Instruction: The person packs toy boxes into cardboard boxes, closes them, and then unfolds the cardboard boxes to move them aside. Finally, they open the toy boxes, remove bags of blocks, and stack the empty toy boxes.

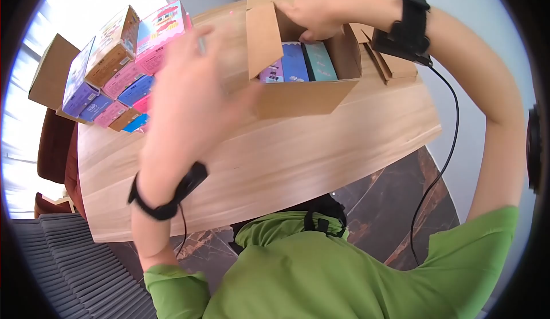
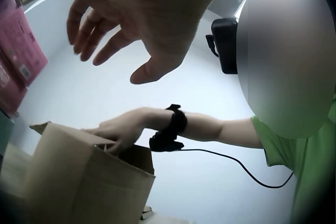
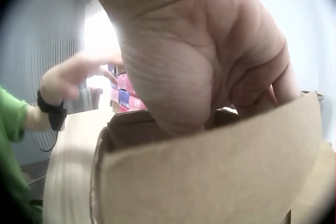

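My left hand [image 1: 192,98] is raised over the table, blurred in the head view, its fingers loosely spread with nothing in them. Nearest to it is a stack of colourful small boxes [image 1: 157,30]. My right hand [image 1: 321,12] reaches down into the top of an open cardboard carton [image 1: 303,98], thumb inside the opening. Its fingertips are hidden behind the flap [image 3: 210,176] in the right wrist view, and I cannot tell whether they hold anything. Inside the carton, a purple box, a blue box [image 1: 294,64] and a teal box [image 1: 321,62] stand side by side.
The stack, of pink, blue, purple and brown boxes, is at the table's left, with an open cardboard flap [image 1: 54,73] beside it. Flattened cardboard [image 1: 395,67] lies right of the carton. A cable [image 1: 455,124] hangs from the right wrist camera. The wooden table [image 1: 258,164] has a curved edge.
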`<state>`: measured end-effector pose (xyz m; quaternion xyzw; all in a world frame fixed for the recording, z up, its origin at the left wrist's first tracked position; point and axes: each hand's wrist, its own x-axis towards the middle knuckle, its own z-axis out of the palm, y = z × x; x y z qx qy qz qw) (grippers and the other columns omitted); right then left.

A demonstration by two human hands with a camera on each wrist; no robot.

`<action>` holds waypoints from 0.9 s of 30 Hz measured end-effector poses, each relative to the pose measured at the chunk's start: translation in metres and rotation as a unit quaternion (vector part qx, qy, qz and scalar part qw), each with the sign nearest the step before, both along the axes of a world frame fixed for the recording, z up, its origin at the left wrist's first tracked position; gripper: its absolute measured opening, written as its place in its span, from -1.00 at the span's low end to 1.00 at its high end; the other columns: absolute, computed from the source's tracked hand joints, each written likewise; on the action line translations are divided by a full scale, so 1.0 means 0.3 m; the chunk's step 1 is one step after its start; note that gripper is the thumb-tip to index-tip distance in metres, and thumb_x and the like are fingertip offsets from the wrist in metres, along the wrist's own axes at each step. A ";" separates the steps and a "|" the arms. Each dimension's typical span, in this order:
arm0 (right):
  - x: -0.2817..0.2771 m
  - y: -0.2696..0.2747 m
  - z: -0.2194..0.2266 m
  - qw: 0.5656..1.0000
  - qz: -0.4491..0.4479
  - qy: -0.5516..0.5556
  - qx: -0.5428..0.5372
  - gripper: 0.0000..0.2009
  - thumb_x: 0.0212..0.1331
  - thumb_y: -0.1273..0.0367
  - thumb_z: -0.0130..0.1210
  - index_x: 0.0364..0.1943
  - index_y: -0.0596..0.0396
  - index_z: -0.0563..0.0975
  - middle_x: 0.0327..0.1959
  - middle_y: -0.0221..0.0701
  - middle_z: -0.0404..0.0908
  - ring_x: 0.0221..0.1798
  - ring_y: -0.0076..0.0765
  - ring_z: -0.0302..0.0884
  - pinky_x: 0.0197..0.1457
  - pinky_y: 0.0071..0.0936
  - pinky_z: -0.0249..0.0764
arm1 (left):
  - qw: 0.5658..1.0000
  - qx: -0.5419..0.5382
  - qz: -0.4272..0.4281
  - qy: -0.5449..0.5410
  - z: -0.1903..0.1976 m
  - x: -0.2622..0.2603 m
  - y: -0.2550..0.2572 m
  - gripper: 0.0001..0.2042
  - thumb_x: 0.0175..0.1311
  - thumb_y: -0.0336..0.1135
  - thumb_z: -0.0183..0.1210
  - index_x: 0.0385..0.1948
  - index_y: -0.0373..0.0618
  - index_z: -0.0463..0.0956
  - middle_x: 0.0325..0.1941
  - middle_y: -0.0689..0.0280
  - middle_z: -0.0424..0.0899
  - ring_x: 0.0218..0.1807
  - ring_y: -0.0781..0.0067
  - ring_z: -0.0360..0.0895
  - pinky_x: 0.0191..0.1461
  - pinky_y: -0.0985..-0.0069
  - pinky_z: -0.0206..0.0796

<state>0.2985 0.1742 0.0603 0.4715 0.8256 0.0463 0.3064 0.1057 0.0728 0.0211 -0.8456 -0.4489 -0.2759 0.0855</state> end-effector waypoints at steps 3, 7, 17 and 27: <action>0.066 -0.006 0.003 0.996 0.067 0.056 0.008 -0.57 0.13 0.32 -0.04 -0.01 0.39 0.27 -0.38 -0.02 0.54 -0.29 0.00 0.53 -0.29 -0.18 0.48 | 0.999 -0.032 0.002 0.008 -0.081 0.124 0.064 -0.43 -0.10 -0.18 0.24 0.00 -0.25 0.33 -0.07 -0.03 0.44 -0.04 0.01 0.40 -0.10 0.26 0.35; 0.045 0.052 -0.025 0.998 -0.013 0.005 -0.066 -0.70 0.11 0.33 -0.07 -0.31 0.40 0.48 -0.34 -0.03 0.56 -0.36 -0.07 0.57 -0.31 -0.20 0.49 | 0.992 -0.103 0.076 0.002 -0.087 0.140 0.139 -0.54 -0.01 -0.25 0.14 -0.05 -0.28 0.34 -0.22 -0.08 0.50 -0.19 -0.02 0.48 -0.21 0.23 0.38; 0.034 0.159 -0.335 0.973 -0.160 -0.081 -0.146 -0.67 0.06 0.28 -0.08 -0.13 0.16 0.50 -0.12 -0.11 0.53 -0.01 -0.09 0.46 0.05 -0.22 0.35 | 0.966 -0.165 0.027 -0.199 -0.158 0.160 0.152 -0.84 0.07 -0.41 -0.04 -0.42 -0.36 0.38 -0.59 -0.13 0.52 -0.46 -0.19 0.49 -0.32 0.10 0.36; 0.098 0.063 0.194 0.864 -0.193 0.456 -0.089 -0.67 0.10 0.37 -0.01 -0.02 0.07 0.36 -0.27 -0.26 0.53 -0.20 -0.27 0.53 -0.31 -0.32 0.53 | 0.922 -0.244 0.024 -0.299 -0.180 0.124 0.154 -0.81 0.06 -0.44 -0.05 -0.34 -0.37 0.38 -0.65 -0.09 0.49 -0.54 -0.14 0.47 -0.38 0.16 0.32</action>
